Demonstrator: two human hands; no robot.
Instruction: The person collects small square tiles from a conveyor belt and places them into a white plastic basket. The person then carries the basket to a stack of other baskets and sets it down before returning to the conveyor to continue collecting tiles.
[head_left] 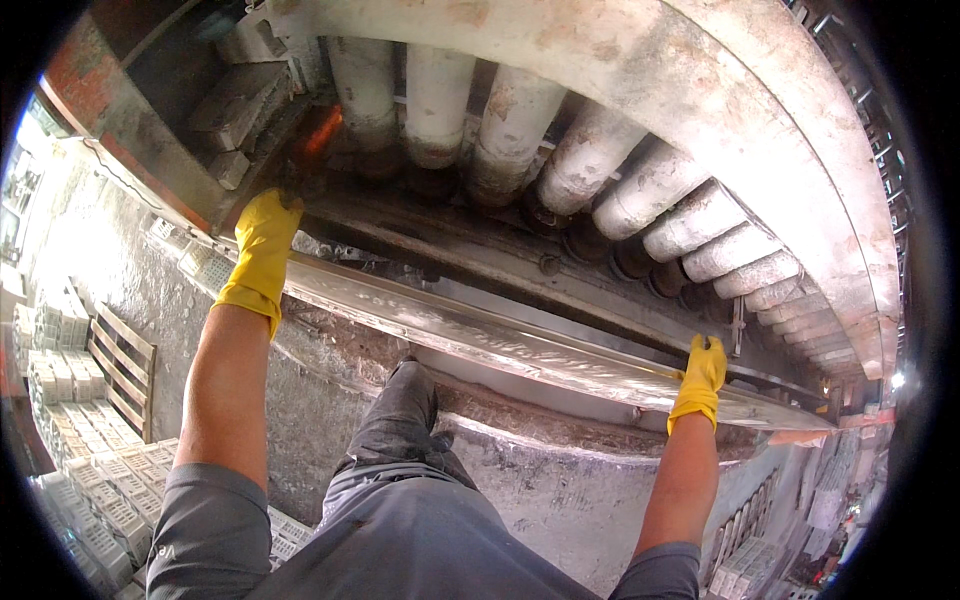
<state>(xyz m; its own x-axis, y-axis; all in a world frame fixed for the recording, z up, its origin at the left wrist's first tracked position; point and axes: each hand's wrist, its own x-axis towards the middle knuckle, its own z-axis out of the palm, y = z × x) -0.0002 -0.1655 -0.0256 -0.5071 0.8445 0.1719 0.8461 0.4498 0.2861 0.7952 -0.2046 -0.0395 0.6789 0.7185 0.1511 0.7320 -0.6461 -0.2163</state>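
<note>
A long, shiny metal panel [480,335] slants across in front of me, from upper left to lower right. My left hand [265,245], in a yellow rubber glove, is closed at the panel's left part, its fingers curled over the upper edge. Farther right, my right hand [699,380] wears a matching glove and grips the same edge. The fingertips of both hands are partly hidden. Just beyond the panel runs a dark metal ledge [480,255] of a large machine, with a narrow gap between the two.
Thick pale cylinders [510,125] stand in a row under a curved machine frame [780,130]. An orange glow [324,130] shows at upper left. Stacked pale perforated blocks [105,470] and a wooden pallet [122,368] are at left. My leg [385,425] is beside the low sill.
</note>
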